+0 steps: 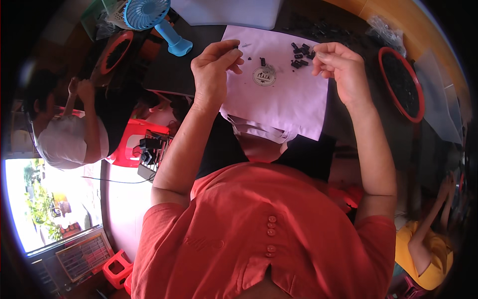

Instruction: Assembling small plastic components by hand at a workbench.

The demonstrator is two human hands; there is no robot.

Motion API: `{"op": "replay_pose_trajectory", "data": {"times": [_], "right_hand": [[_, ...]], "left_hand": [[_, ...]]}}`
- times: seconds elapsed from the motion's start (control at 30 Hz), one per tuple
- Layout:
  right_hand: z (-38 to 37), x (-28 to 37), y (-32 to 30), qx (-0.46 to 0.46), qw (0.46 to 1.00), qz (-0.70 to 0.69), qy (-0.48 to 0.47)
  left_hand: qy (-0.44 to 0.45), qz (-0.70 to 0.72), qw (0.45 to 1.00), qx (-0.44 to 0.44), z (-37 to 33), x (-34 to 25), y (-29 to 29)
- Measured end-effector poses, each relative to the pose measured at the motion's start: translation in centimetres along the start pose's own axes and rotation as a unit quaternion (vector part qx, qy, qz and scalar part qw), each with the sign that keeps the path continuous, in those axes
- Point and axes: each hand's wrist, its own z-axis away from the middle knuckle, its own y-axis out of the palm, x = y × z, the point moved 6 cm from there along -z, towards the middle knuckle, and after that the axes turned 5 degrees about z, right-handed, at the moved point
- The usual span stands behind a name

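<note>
A pale pink cloth bag [279, 107] with a round printed badge lies spread on the dark table in front of me. Over its left edge, my left hand [211, 70] is closed in a pinch, with a dark speck at the fingertips too small to name. My right hand [343, 67] is pinched too, above the bag's right side; whatever its fingertips hold, if anything, is hidden. Beside those fingertips sits a loose cluster of small black plastic parts [300, 54]. One black part [262, 62] lies apart, just above the badge.
A blue fan [172, 40] stands back left, near a white tray [229, 12]. Red-rimmed basins [420, 102] of dark pieces flank me. More black parts [323, 30] and a clear plastic bag [386, 32] lie back right. A person [74, 134] sits left, another [428, 249] right.
</note>
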Motion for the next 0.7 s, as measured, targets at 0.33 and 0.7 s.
{"op": "replay_pose_trajectory", "data": {"times": [0.33, 0.7], "right_hand": [[0.0, 0.0, 0.3, 0.008, 0.999, 0.036, 0.007], [0.0, -0.5, 0.5, -0.005, 0.999, 0.031, 0.011]], "left_hand": [[-0.025, 0.019, 0.999, 0.026, -0.3, 1.5, -0.5], [-0.048, 0.079, 0.994, 0.054, -0.2, 1.6, -0.8]]}}
